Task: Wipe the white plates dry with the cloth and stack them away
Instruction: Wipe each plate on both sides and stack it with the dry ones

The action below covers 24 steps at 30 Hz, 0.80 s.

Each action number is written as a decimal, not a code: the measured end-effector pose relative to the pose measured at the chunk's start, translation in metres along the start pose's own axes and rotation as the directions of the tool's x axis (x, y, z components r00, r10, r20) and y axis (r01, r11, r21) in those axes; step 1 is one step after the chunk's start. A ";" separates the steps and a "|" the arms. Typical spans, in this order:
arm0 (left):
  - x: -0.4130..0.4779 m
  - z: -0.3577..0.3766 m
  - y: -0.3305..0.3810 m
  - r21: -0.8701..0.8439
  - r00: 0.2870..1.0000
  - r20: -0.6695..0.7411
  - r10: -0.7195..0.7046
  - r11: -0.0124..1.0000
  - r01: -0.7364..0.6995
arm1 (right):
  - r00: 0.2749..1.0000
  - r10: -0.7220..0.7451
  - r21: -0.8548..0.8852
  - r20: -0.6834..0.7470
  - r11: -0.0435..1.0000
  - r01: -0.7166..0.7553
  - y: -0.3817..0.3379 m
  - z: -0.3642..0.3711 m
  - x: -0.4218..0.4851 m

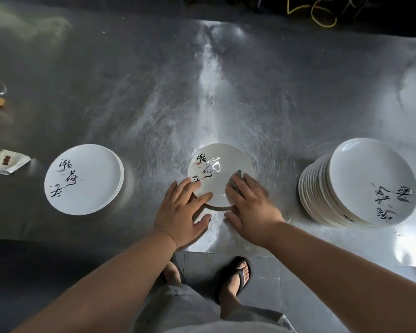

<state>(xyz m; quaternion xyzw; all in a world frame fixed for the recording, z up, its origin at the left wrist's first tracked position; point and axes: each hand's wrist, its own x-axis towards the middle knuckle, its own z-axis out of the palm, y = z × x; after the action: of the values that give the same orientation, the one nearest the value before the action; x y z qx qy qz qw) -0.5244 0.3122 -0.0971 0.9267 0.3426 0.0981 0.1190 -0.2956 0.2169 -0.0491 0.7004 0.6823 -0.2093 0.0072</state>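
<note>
While the right grip (250,205) presses the cloth (234,182) flat-fingered onto the centre plate (228,159), left grip (185,207) unclenched on its rim, plate sits near the desk (154,104) edge; a hard wipe could skid it off.

A brushed steel surface (250,92) fills most of the frame, scuffed with swirling scratches. A bright streak of reflected light runs down its centre. Past its far edge, along the top, all is dark, with a yellow cable (326,26) looping at upper right. Grey floor tiles (202,267) show at lower centre.
</note>
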 end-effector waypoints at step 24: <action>0.091 -0.105 0.012 -0.458 0.314 0.867 -0.388 -0.370 0.808 | 0.742 0.608 0.683 0.281 0.416 -0.600 0.004 -0.080 0.012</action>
<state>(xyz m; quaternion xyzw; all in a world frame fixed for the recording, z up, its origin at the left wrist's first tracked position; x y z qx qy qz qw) -0.4769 0.3794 0.0152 0.2477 0.6215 0.0347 0.7424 -0.2691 0.2522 0.0193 0.8382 0.2383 -0.4455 -0.2053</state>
